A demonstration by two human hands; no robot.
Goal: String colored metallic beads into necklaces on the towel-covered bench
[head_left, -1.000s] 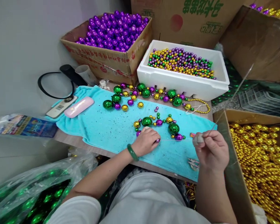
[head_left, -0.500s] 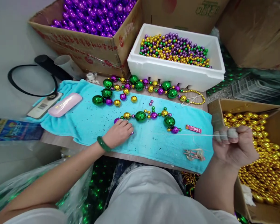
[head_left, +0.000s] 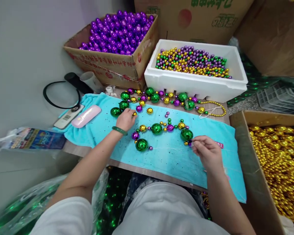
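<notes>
My left hand point(head_left: 125, 120), with a green bangle point(head_left: 120, 131) at its wrist, is at the back left of the turquoise towel. Its fingers close on a shiny gold bead point(head_left: 134, 114), partly hidden by them. Large green beads point(head_left: 116, 112) lie beside that hand. Closer to me a strand curves across the towel, with a big green bead point(head_left: 141, 145) and a small purple bead point(head_left: 150, 148) at its left end. From there a thin clear thread point(head_left: 170, 148) runs toward my right hand point(head_left: 208, 152), whose fingers pinch together on it beside the strand's right end.
A longer bead strand point(head_left: 155, 97) lies along the back of the towel point(head_left: 166, 166). Behind stand a carton point(head_left: 117, 70) of purple beads and a white foam box point(head_left: 196, 83) of mixed beads. Another carton point(head_left: 257, 182) with gold beads is at right. A pink case point(head_left: 86, 116) lies left.
My left hand has left the strand's end and moved back to the gold bead. My right hand has come in from the far right to the strand's right end. The thread has slackened.
</notes>
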